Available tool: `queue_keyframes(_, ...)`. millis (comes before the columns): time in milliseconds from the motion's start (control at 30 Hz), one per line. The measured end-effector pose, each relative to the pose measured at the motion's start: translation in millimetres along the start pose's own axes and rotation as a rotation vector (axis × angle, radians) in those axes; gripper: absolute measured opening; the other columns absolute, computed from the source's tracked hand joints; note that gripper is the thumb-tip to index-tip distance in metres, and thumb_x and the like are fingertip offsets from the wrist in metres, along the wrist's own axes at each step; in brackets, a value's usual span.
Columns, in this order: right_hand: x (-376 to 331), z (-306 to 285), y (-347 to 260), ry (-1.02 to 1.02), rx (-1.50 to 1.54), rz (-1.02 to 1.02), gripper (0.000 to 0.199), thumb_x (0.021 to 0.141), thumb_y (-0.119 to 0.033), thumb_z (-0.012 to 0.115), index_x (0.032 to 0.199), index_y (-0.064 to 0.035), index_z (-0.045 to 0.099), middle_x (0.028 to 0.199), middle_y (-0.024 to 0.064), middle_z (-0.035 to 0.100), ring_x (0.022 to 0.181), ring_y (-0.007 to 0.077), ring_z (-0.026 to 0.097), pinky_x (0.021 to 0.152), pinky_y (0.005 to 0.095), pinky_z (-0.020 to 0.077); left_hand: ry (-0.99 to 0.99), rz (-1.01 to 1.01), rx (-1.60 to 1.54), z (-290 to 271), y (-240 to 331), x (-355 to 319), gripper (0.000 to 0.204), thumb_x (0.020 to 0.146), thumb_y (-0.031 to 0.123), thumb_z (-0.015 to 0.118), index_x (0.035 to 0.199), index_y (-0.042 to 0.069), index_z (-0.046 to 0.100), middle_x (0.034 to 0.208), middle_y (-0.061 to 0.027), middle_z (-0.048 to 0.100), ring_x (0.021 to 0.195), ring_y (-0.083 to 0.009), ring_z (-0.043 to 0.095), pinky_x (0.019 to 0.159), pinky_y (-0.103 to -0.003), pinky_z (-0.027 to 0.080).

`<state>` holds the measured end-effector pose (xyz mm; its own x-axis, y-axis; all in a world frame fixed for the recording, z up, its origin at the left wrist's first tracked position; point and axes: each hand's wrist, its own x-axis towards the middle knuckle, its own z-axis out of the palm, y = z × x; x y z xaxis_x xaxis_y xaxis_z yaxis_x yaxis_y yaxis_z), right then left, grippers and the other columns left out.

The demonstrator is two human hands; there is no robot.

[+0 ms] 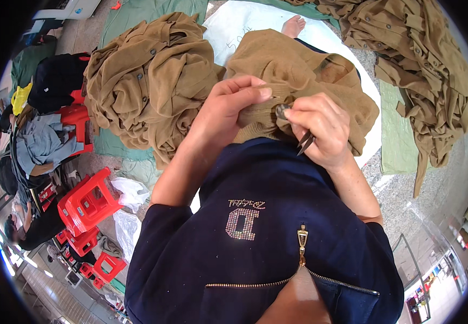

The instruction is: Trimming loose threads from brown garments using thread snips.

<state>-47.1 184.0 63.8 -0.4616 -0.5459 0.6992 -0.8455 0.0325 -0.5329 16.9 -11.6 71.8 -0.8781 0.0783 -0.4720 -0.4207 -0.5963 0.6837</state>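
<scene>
A brown knit garment (269,56) lies across my lap, its ribbed edge raised between my hands. My left hand (233,105) is closed, pinching that ribbed edge between thumb and fingers. My right hand (320,127) is closed around small dark thread snips (305,143), whose two pointed tips stick out below the palm toward me. At the right thumb and forefinger a small round grey piece (282,111) shows against the knit; whether it is a button or part of the snips I cannot tell. The right fingers are right beside the ribbed edge.
A heap of brown buttoned knit garments (147,81) lies to the left, another pile (406,48) to the far right. White sheeting (226,32) and green sheets (131,19) cover the floor. Red plastic stools (91,202), clear plastic bags (128,227) and people are at the left.
</scene>
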Motion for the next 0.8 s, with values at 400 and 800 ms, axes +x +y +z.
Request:
queue_keyframes(400, -9, 0, -8, 0.016, -0.024, 0.123, 0.036, 0.051, 0.012, 0.063, 0.085, 0.0004, 0.062, 0.082, 0.0118, 0.063, 0.064, 0.022, 0.063, 0.051, 0.0313, 0.0487, 0.066, 0.559, 0.658, 19, -19, -10, 0.026, 0.083, 0.012, 0.074, 0.102, -0.004, 0.066, 0.092, -0.007, 0.067, 0.083, -0.0112, 0.061, 0.073, -0.027, 0.049)
queue_keyframes(800, -8, 10, -9, 0.095, 0.49, 0.617, 0.034, 0.073, 0.011, 0.066, 0.102, -0.0033, 0.054, 0.111, 0.0115, 0.054, 0.075, 0.012, 0.052, 0.064, 0.0229, 0.0448, -0.135, 1.007, 1.037, 12, -22, 0, 0.024, 0.076, 0.001, 0.072, 0.099, -0.002, 0.065, 0.094, -0.0124, 0.061, 0.085, -0.0303, 0.063, 0.075, -0.038, 0.052)
